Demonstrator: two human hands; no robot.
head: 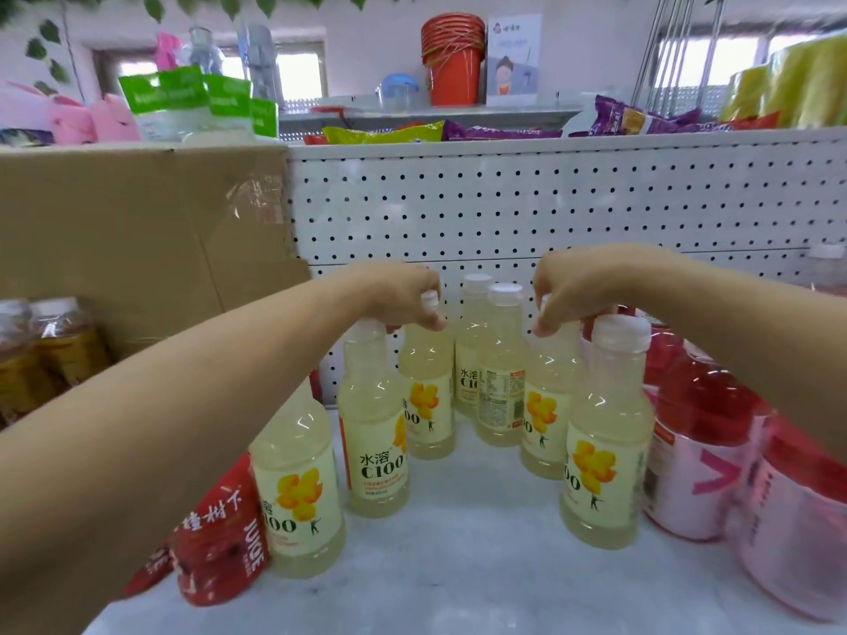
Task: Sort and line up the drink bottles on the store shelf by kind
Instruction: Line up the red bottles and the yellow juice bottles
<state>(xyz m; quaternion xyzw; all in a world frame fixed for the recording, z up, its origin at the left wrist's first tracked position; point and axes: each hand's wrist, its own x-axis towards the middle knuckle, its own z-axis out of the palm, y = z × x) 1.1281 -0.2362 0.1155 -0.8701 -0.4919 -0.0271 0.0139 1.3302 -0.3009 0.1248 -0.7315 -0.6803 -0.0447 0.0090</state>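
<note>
Several pale yellow lemon drink bottles with white caps stand on the white shelf point(481, 543). My left hand point(403, 291) grips the cap of one lemon bottle point(428, 405) in the left row. My right hand point(573, 286) grips the cap of another lemon bottle point(545, 405) in the right row. Two more lemon bottles point(499, 373) stand at the back between my hands. A front left lemon bottle point(298, 488) and a front right lemon bottle point(605, 442) stand nearest me. Pink-red drink bottles point(701, 451) crowd the right side.
A red juice package point(220, 543) lies at the left front. Amber drink bottles point(41, 359) stand far left below a cardboard box point(137, 231). A white pegboard panel point(550, 208) backs the shelf. Snack bags point(458, 130) lie on the level above.
</note>
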